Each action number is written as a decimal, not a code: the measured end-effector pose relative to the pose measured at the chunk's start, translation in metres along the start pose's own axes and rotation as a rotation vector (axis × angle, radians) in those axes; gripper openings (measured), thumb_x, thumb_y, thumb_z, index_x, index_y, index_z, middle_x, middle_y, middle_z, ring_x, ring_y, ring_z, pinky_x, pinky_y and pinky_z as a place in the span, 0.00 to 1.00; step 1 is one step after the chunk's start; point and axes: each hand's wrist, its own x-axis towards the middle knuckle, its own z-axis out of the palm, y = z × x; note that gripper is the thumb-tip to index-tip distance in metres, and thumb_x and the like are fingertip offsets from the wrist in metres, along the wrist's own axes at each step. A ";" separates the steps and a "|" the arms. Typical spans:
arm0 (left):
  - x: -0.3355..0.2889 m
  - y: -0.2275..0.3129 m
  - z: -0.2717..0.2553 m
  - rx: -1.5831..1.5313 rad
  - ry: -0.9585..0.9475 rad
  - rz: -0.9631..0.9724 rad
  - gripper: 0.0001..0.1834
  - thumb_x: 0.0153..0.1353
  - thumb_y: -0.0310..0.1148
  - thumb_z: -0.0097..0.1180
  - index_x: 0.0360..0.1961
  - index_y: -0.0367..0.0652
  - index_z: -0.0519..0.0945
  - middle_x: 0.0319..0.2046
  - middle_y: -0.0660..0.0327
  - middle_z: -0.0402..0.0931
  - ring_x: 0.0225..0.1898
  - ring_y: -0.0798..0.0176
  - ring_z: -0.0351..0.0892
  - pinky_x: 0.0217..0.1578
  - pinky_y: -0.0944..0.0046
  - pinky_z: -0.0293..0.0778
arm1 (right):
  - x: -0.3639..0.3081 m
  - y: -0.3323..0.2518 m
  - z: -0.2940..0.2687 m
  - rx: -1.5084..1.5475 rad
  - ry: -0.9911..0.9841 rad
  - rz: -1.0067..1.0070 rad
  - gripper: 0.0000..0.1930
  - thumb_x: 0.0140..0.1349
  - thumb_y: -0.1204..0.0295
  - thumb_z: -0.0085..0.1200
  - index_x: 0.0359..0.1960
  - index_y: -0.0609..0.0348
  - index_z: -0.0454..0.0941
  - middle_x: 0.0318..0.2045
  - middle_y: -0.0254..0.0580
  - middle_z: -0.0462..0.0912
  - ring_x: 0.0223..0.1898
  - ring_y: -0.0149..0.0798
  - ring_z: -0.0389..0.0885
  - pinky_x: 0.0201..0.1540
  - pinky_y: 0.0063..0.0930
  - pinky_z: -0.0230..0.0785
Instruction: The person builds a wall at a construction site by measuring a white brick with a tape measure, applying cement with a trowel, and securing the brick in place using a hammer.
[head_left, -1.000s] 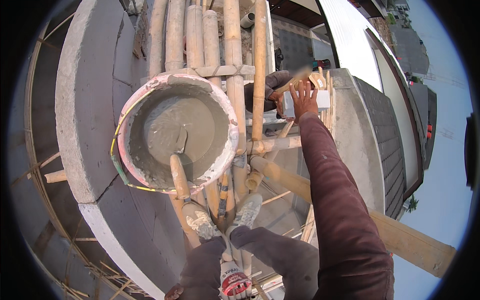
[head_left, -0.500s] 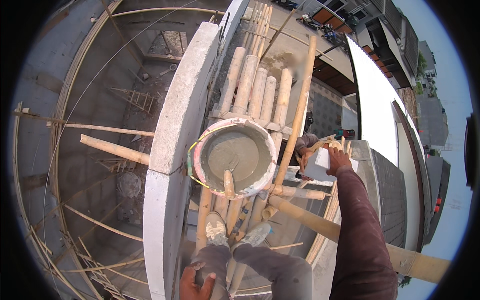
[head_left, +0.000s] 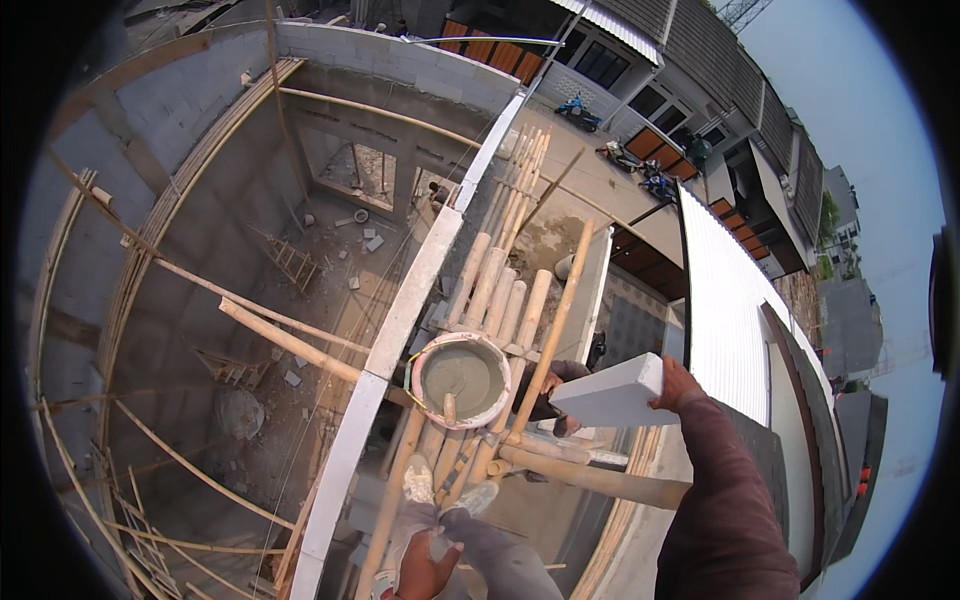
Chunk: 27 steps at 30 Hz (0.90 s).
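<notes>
My right hand (head_left: 680, 387) grips the far right end of a white lightweight block (head_left: 608, 393), held out to the right of the bamboo scaffold. A co-worker's hand (head_left: 566, 427) is by the block's lower left end, partly hidden by it; whether it touches cannot be told. On my leg rests my left hand (head_left: 426, 572), thumb and fingers apart, with nothing seen in it. In front of my feet stands a round bucket (head_left: 418, 397) of wet grey mortar (head_left: 466, 368). A trowel's wooden handle (head_left: 449, 408) sticks up from it, its blade sunk in the mortar.
Bamboo poles (head_left: 495, 300) form the platform under the bucket and my shoes (head_left: 418, 480). A narrow white wall top (head_left: 345, 465) runs along the left, with a deep drop to a rubble-strewn floor (head_left: 350, 240) beyond. A thick bamboo pole (head_left: 600, 482) crosses at right.
The white block has come up and is now in fuller view in my right hand, with the co-worker's hand lower beside it. My view has tilted up and shows more surroundings.
</notes>
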 end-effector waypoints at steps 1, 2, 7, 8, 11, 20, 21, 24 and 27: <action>-0.004 0.008 0.002 0.000 0.015 0.011 0.32 0.57 0.48 0.69 0.54 0.33 0.76 0.51 0.43 0.78 0.55 0.40 0.76 0.55 0.49 0.72 | -0.009 0.000 -0.021 0.001 0.017 -0.007 0.49 0.38 0.59 0.80 0.58 0.61 0.58 0.56 0.55 0.73 0.61 0.56 0.75 0.62 0.46 0.72; -0.001 0.008 0.006 -0.035 -0.019 0.070 0.33 0.57 0.47 0.69 0.54 0.33 0.76 0.52 0.42 0.77 0.55 0.39 0.76 0.56 0.49 0.72 | -0.019 0.000 -0.044 0.009 0.040 -0.062 0.49 0.38 0.59 0.80 0.58 0.62 0.59 0.55 0.55 0.73 0.60 0.57 0.75 0.62 0.45 0.72; 0.013 0.076 0.027 -0.023 -0.012 0.233 0.32 0.56 0.46 0.70 0.53 0.32 0.77 0.50 0.42 0.78 0.54 0.40 0.77 0.56 0.50 0.73 | -0.123 -0.033 -0.191 -0.016 0.119 -0.172 0.44 0.40 0.61 0.79 0.56 0.62 0.62 0.52 0.55 0.74 0.58 0.57 0.74 0.61 0.44 0.70; 0.016 0.090 0.029 -0.017 -0.017 0.322 0.34 0.56 0.47 0.71 0.54 0.30 0.76 0.52 0.41 0.76 0.56 0.40 0.76 0.58 0.50 0.71 | -0.149 -0.044 -0.215 -0.018 0.133 -0.172 0.44 0.40 0.61 0.79 0.56 0.62 0.62 0.52 0.55 0.74 0.58 0.57 0.74 0.61 0.44 0.70; 0.035 0.135 0.028 0.031 0.037 0.536 0.42 0.55 0.49 0.71 0.60 0.27 0.70 0.59 0.38 0.70 0.63 0.38 0.69 0.63 0.49 0.67 | -0.217 -0.082 -0.279 -0.124 0.177 -0.278 0.42 0.39 0.62 0.78 0.54 0.60 0.65 0.50 0.51 0.75 0.56 0.54 0.75 0.58 0.44 0.70; 0.092 0.216 -0.037 0.283 0.238 0.962 0.74 0.39 0.60 0.78 0.74 0.28 0.44 0.73 0.37 0.48 0.76 0.35 0.43 0.75 0.37 0.38 | -0.348 -0.137 -0.401 -0.195 0.355 -0.794 0.30 0.47 0.65 0.71 0.53 0.54 0.73 0.44 0.42 0.79 0.50 0.48 0.78 0.58 0.41 0.67; 0.086 0.215 -0.053 0.317 0.125 0.948 0.74 0.39 0.59 0.78 0.74 0.29 0.44 0.73 0.39 0.49 0.76 0.36 0.45 0.75 0.37 0.38 | -0.349 -0.140 -0.405 -0.184 0.341 -0.863 0.30 0.48 0.65 0.70 0.54 0.54 0.73 0.44 0.42 0.79 0.50 0.48 0.78 0.58 0.41 0.67; 0.058 0.204 -0.078 0.254 -0.038 0.898 0.70 0.36 0.54 0.81 0.73 0.31 0.51 0.70 0.42 0.60 0.72 0.41 0.60 0.73 0.42 0.52 | -0.334 -0.146 -0.400 -0.145 0.328 -0.988 0.32 0.48 0.64 0.72 0.55 0.53 0.71 0.45 0.42 0.79 0.50 0.47 0.78 0.57 0.40 0.67; 0.037 0.165 -0.091 0.254 0.093 0.883 0.59 0.30 0.50 0.84 0.62 0.36 0.66 0.53 0.44 0.79 0.53 0.46 0.83 0.53 0.53 0.79 | -0.303 -0.158 -0.393 -0.061 0.237 -1.090 0.40 0.42 0.63 0.77 0.58 0.52 0.68 0.46 0.43 0.77 0.51 0.48 0.77 0.56 0.41 0.68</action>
